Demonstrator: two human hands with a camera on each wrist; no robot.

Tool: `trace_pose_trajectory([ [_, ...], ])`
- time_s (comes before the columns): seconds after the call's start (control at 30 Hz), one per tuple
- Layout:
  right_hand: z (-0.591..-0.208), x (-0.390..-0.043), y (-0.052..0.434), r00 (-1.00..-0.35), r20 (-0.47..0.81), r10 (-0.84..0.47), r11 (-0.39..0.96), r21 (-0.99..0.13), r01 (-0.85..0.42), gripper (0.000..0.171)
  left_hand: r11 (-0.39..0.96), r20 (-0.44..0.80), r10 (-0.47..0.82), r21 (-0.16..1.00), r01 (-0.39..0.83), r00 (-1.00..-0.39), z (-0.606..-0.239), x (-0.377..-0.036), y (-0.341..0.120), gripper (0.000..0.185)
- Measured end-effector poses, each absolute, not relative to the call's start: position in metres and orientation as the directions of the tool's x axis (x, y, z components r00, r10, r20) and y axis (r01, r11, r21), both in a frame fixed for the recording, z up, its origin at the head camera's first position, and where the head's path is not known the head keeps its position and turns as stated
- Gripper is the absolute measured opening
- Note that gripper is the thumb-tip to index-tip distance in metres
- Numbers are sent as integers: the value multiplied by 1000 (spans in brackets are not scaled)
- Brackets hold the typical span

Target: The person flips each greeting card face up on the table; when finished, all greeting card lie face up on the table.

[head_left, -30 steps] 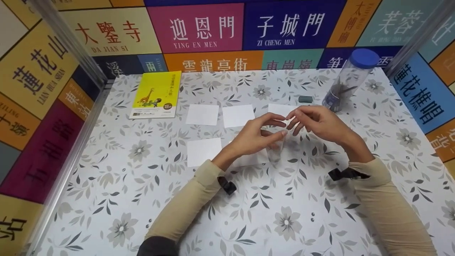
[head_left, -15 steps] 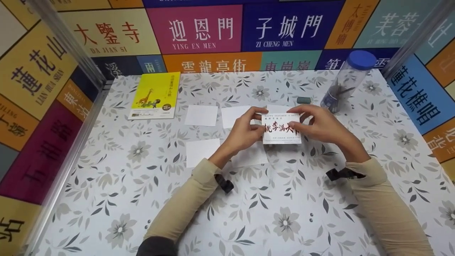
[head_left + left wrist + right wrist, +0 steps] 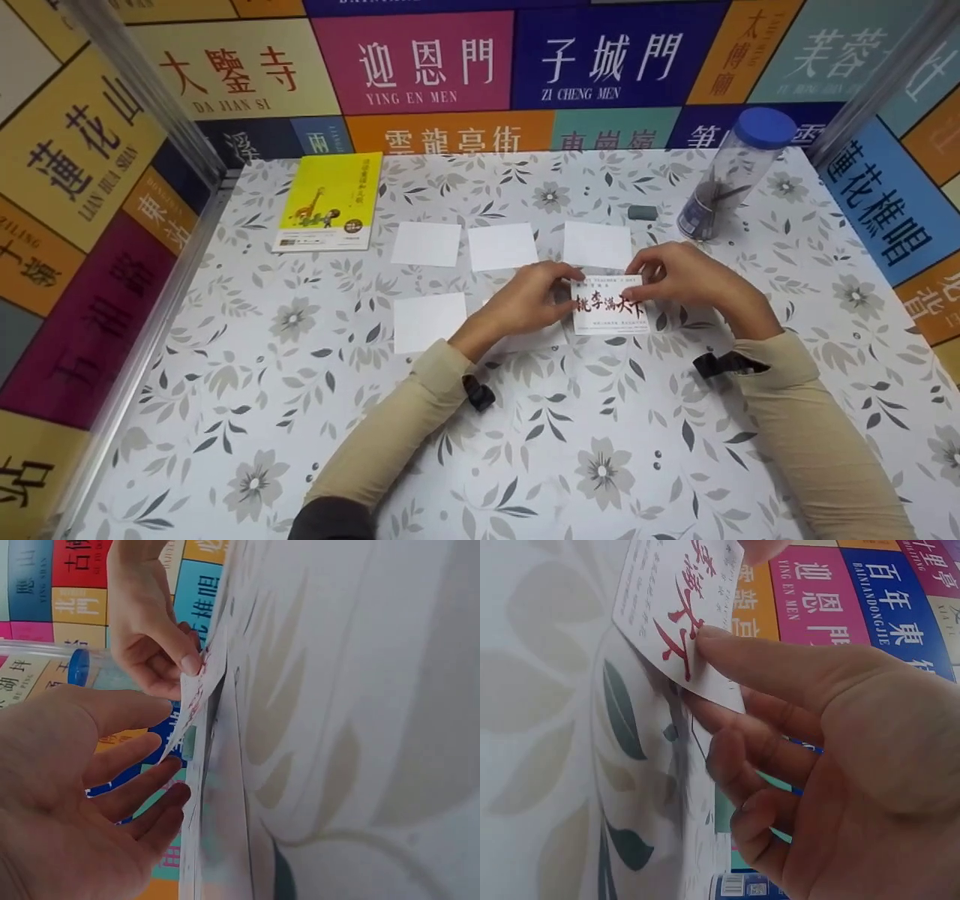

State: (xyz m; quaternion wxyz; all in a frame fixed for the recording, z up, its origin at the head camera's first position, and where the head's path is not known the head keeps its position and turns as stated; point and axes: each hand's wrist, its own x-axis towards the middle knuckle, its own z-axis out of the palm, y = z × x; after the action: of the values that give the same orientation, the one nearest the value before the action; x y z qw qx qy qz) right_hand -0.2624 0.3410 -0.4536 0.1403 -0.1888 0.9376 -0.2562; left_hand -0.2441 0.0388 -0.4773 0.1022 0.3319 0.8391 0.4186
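**Two hands, one thin printed card**

Two hands share a single printed card (image 3: 610,304) in the head view, low over the floral table (image 3: 525,465). The left hand (image 3: 529,298) pinches the card's 9 o'clock edge; the right hand (image 3: 686,279) pinches the 3 o'clock edge, thumb on the red lettering. Blank white cards lie around: three in a row at 12 o'clock, the nearest one (image 3: 597,244) just beyond the fingers, and another (image 3: 429,321) at 9 o'clock. A yellow book (image 3: 328,201) sits well off at 10 o'clock, a blue-capped clear jar (image 3: 731,176) and a small grey eraser (image 3: 643,212) at 1 o'clock.

From the left wrist view, the card (image 3: 196,701) shows edge-on, tilted off the table and bowed slightly. The right hand (image 3: 150,622) nips its far end, while the left hand's fingers (image 3: 127,757) lie loosely spread beneath the near end.

In the right wrist view, the thumb presses the card's printed face (image 3: 676,607) and the other fingers (image 3: 735,724) curl underneath.

It looks feather-light, smooth paper stock, springy rather than stiff and easy to crease. I'd say opposite short edges, taken gently, are the right hold.
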Motion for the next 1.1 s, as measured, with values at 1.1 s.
trace_pose_trajectory([
  [1.1, -456, -259, 276, -825, 20, -565, 660, -589, -466, 27, 450, 217, 506, 759, 470, -835, -472, -253, -60, 30],
])
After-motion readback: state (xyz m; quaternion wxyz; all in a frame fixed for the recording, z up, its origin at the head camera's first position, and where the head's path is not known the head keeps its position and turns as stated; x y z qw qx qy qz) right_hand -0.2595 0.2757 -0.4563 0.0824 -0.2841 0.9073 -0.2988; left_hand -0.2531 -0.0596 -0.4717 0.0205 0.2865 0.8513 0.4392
